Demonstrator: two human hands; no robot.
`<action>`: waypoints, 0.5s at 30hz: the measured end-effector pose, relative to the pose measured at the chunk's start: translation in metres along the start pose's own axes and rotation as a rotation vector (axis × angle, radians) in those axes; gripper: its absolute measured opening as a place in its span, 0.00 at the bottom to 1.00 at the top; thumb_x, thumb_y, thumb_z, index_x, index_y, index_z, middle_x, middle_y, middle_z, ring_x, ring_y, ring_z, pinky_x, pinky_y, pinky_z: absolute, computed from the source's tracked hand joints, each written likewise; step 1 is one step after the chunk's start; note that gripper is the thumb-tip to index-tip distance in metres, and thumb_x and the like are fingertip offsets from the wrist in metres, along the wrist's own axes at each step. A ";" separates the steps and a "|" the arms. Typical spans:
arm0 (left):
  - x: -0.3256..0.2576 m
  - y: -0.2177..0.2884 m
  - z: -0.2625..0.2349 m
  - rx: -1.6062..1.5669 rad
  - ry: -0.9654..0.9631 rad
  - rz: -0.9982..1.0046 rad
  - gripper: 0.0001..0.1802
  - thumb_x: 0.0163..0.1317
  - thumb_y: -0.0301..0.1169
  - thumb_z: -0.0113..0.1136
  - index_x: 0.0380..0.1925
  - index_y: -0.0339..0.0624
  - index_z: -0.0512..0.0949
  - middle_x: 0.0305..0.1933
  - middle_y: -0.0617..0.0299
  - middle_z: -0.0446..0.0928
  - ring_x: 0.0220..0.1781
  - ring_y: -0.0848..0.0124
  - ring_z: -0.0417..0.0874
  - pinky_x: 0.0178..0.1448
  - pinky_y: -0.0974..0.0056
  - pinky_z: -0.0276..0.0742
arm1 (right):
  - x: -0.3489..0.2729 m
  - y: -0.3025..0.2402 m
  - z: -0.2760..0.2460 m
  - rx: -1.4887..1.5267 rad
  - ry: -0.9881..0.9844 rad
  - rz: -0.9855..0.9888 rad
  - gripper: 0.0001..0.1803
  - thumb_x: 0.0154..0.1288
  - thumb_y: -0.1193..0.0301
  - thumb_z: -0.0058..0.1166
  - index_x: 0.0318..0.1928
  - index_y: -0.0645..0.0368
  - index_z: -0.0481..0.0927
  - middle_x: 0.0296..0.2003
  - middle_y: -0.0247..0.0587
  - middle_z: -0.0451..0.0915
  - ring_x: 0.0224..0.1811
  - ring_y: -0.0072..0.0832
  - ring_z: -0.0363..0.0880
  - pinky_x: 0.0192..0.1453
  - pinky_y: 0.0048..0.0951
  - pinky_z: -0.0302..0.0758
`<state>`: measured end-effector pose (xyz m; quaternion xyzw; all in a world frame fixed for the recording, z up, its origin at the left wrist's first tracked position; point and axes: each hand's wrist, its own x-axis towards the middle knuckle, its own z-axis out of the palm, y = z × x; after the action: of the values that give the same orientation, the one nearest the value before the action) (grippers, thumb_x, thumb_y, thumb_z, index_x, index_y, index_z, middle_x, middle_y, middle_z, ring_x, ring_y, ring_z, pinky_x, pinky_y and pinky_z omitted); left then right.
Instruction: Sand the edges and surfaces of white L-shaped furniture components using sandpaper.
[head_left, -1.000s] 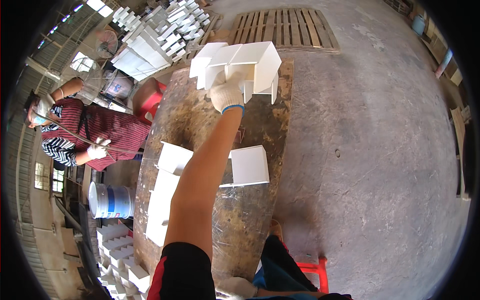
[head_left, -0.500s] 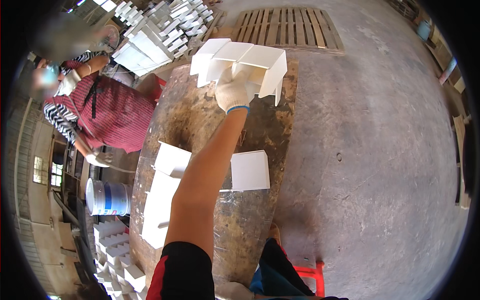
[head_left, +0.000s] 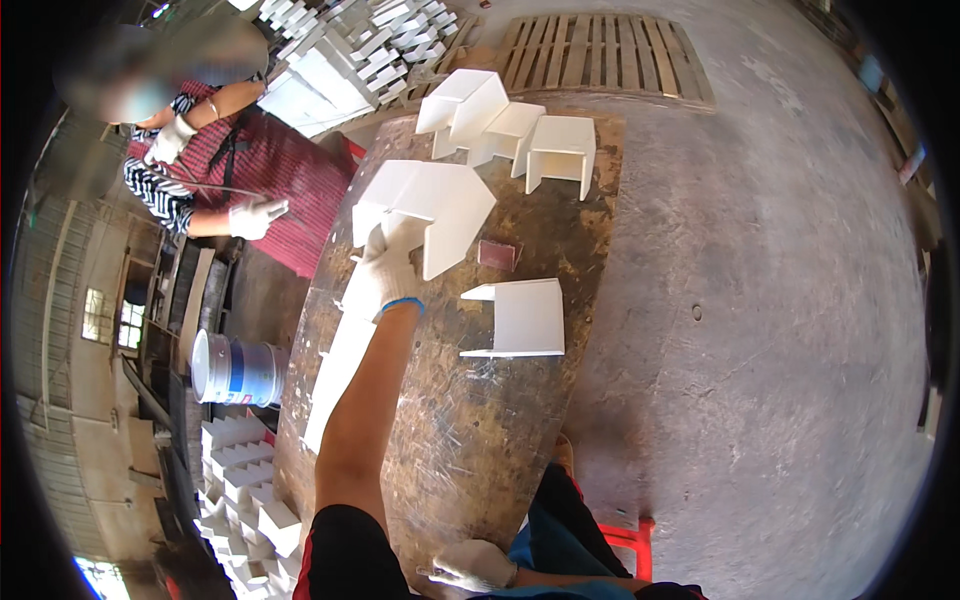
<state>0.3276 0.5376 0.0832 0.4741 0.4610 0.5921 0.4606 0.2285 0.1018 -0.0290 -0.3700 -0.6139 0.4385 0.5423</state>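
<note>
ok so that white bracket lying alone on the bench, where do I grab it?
Grip the white U-shaped piece across its broad flat panel, coming from above on the near right side. Its two short flanges point left, so the right edge is closed and free of neighbours.

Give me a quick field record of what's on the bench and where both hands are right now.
left hand: gloved, holding a white angled piece above the bench
right hand: gloved, low at the near end, holding nothing visible
bench: worn wooden top
loose piece: white U-shaped part beside the left forearm
far end: cluster of white parts
small item: reddish block
nearby: another person's gloved hand; bucket
</note>
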 end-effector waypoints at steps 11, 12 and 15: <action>0.009 -0.046 0.042 -0.004 0.134 -0.047 0.09 0.56 0.23 0.59 0.38 0.35 0.80 0.30 0.63 0.79 0.27 0.76 0.76 0.27 0.69 0.72 | 0.012 -0.019 -0.028 -0.169 -0.002 -0.065 0.11 0.63 0.58 0.50 0.32 0.50 0.77 0.22 0.35 0.75 0.23 0.35 0.77 0.27 0.36 0.71; 0.009 -0.050 0.040 0.027 0.102 -0.040 0.10 0.55 0.23 0.59 0.38 0.35 0.81 0.30 0.64 0.78 0.26 0.77 0.75 0.26 0.69 0.72 | 0.013 -0.020 -0.031 -0.147 0.000 -0.053 0.11 0.64 0.59 0.49 0.32 0.50 0.77 0.22 0.35 0.75 0.24 0.35 0.77 0.27 0.36 0.72; 0.014 -0.056 0.023 0.120 0.024 -0.108 0.15 0.53 0.27 0.59 0.41 0.35 0.81 0.29 0.62 0.79 0.28 0.75 0.76 0.30 0.66 0.74 | 0.021 -0.025 -0.039 -0.192 -0.070 -0.057 0.12 0.64 0.59 0.48 0.32 0.51 0.78 0.23 0.35 0.76 0.24 0.35 0.77 0.27 0.36 0.72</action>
<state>0.3549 0.5626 0.0330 0.4679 0.5262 0.5433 0.4571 0.2646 0.1183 0.0033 -0.3870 -0.6820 0.3748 0.4946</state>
